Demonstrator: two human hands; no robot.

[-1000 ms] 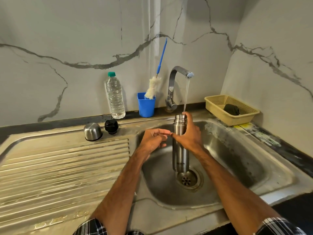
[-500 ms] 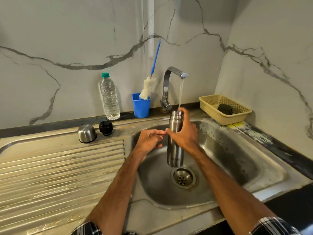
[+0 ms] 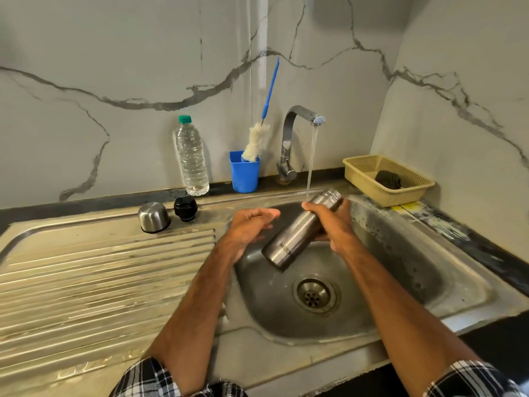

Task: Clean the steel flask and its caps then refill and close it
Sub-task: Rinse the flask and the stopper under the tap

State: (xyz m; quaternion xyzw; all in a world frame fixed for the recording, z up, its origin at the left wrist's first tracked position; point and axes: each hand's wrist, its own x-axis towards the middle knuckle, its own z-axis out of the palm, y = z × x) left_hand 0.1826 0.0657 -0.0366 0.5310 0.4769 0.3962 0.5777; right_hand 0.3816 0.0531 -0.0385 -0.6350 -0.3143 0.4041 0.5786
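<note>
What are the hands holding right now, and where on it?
Right hand grips the tilted steel flask near its neck; left hand holds nothing.

Steel sink unit (image 3: 257, 365): ribbed drainboard (image 3: 100, 282) left, basin (image 3: 400, 267) right, drain (image 3: 315, 295) at its bottom.
- Far edge of drainboard: steel cap (image 3: 154, 217), dome up; black cap (image 3: 185, 209) just right of it, apart.
- Dark counter (image 3: 486, 253) along the wall, left to right: clear bottle (image 3: 191, 159) with green lid, upright; blue cup (image 3: 244, 173) holding a brush (image 3: 255, 141); tap (image 3: 287, 144), running; yellow basket (image 3: 369, 179) in the far right corner, a dark cloth (image 3: 388, 179) inside.
</note>
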